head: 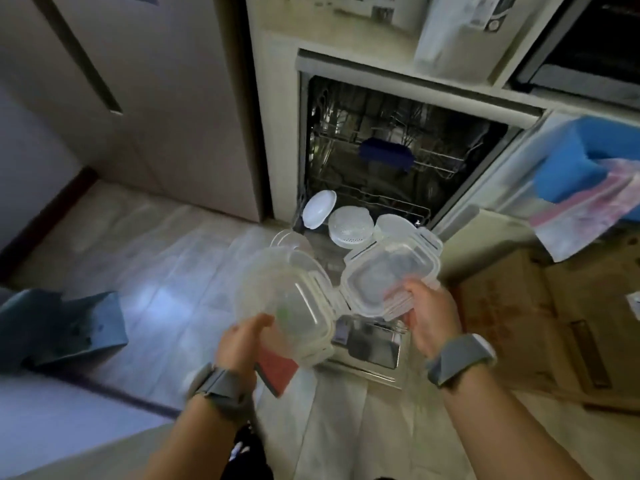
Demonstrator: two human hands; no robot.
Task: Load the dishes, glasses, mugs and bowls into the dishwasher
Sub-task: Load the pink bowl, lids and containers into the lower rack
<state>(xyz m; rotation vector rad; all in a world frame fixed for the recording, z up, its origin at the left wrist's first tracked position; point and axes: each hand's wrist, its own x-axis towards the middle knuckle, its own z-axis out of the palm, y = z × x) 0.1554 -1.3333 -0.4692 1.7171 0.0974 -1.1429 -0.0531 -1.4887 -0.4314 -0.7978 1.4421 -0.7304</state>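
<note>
The left hand [242, 344] grips a clear plastic container [284, 303] by its near edge, thumb curled over the rim. The container is see-through, rounded at the corners, with whitish clip flaps along its sides and a small green mark showing through near the thumb; motion blur softens its outline. The right hand [431, 313] grips a second clear container [384, 275], squarish, with a raised inner rim and white locking flaps, fingers wrapped round its near corner. Both are held in the air above the dishwasher's lowered door [374, 344], side by side and just apart.

Beyond them the dishwasher [398, 150] stands open. At the front of its lower rack [398, 206] sit a white lid-like dish [318, 209] tilted on edge, a white perforated strainer bowl [350, 226] and a round translucent lid [393, 227]. A blue item [386, 155] rests in the upper rack. Each wrist wears a grey band [460, 355].
</note>
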